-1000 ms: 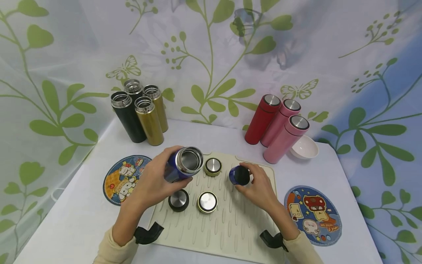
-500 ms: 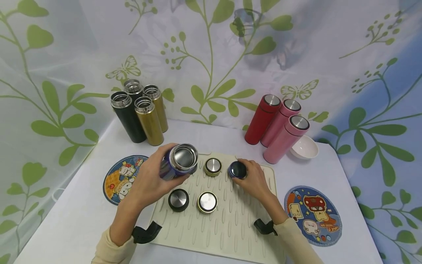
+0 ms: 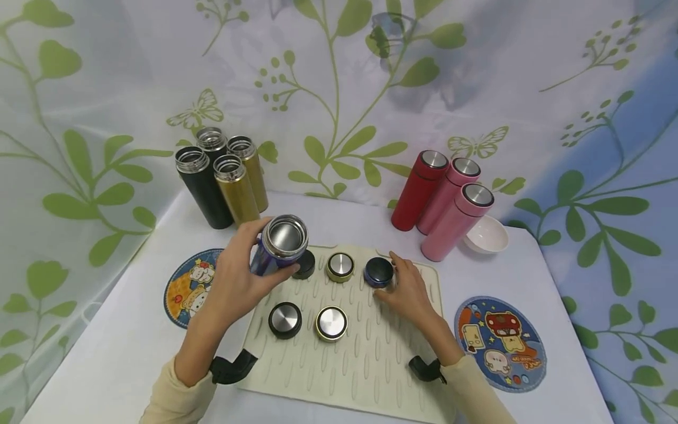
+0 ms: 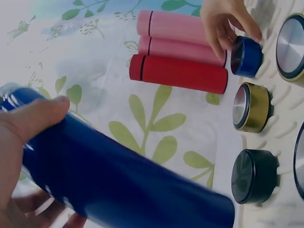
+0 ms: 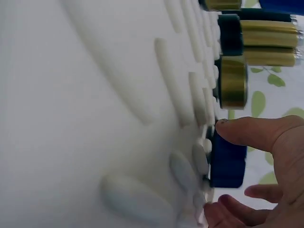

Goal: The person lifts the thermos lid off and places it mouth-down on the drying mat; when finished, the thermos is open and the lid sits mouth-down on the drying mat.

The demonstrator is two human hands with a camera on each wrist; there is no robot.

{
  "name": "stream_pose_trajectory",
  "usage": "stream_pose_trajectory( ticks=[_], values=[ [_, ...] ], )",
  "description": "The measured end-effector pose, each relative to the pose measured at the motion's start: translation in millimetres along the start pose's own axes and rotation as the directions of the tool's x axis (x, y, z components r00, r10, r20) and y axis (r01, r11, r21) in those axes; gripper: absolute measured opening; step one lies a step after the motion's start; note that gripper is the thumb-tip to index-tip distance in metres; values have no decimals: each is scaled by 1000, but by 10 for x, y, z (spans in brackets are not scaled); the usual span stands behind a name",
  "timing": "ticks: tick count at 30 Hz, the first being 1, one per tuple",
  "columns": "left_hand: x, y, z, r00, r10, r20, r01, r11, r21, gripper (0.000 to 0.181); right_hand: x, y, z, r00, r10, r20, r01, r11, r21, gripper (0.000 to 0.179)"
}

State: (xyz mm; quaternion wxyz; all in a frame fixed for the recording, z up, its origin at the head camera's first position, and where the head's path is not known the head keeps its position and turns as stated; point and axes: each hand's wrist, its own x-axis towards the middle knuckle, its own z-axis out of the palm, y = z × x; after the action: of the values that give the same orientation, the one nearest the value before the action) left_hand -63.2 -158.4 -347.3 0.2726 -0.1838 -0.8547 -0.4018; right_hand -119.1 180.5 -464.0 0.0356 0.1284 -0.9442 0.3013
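My left hand [image 3: 235, 274] grips a blue thermos bottle [image 4: 118, 175] near its neck, held up over the mat's left back corner. Its steel mouth [image 3: 286, 237] is uncovered. A blue lid [image 3: 378, 272] sits on the ribbed cream mat [image 3: 371, 377], dark face up. Around it my right hand [image 3: 409, 290] is spread. In the right wrist view the thumb lies at the lid's edge, while the other fingers stand off its far side. To the left are two gold lids [image 3: 340, 267] and two black lids [image 3: 285, 320], one partly behind the bottle in the head view.
Uncapped black and gold bottles [image 3: 238, 194] stand at the back left. One red bottle [image 3: 419, 191] and two pink bottles [image 3: 457, 222] with lids on stand at the back right, beside a white bowl [image 3: 487, 235]. Round cartoon mats [image 3: 500, 344] lie at either side.
My right hand has lowered the blue lid onto the mat and loosened its fingers from it. The left hand has carried the bottle left and slightly back, uncovering a black lid.
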Motion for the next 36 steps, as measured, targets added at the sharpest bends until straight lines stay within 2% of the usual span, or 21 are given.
stream_pose_trajectory(
  ticks=[3, 8, 14, 18, 24, 30, 36],
  values=[
    [72, -27, -16, 999, -45, 4, 45, 998, 34, 86, -111, 33, -87, 1000, 23, -15, -23, 1000, 0, 94],
    [197, -122, -19, 996, -93, -15, 94, 995, 34, 85, -397, 94, -212, 999, -6, -43, 2, 996, -88, 71],
    [388, -281, 31, 985, -141, -95, 146, 988, 42, 82, -797, 68, -288, 1000, -23, -10, 21, 987, -157, 50],
    [514, -396, 89, 975, -159, -158, 168, 985, 43, 76, -955, 33, -292, 999, -32, 11, 34, 984, -174, 45],
    [682, -590, 249, 957, -192, -218, 201, 979, 18, 74, -1063, -13, -239, 999, -35, 12, 36, 972, -233, 43],
    [826, -788, 401, 955, -184, -231, 200, 979, 47, 73, -1086, -41, -203, 999, -44, -5, 41, 961, -275, 42],
    [913, -935, 536, 941, -252, -228, 271, 961, 54, 75, -1085, -64, -208, 1000, -25, 0, 24, 960, -278, 41]
  ],
)
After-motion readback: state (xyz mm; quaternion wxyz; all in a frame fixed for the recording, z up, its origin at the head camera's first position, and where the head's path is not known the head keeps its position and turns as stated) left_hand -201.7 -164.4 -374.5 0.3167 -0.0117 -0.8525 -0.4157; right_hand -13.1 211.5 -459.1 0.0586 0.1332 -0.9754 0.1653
